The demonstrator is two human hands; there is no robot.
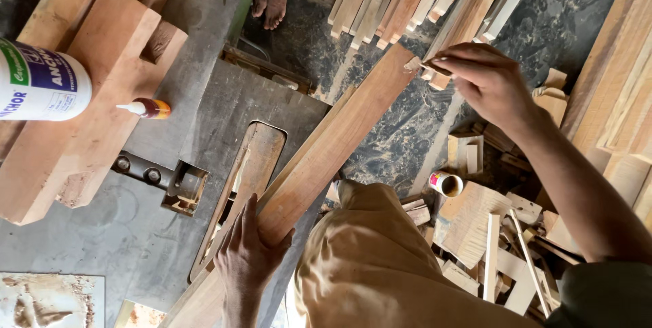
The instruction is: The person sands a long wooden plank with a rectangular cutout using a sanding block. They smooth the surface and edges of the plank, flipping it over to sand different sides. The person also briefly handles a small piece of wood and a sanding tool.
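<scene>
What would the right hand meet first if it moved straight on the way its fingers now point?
Probably nothing new: the right hand already has its fingers at the far end of the long wooden plank. Depth is unclear.
</scene>
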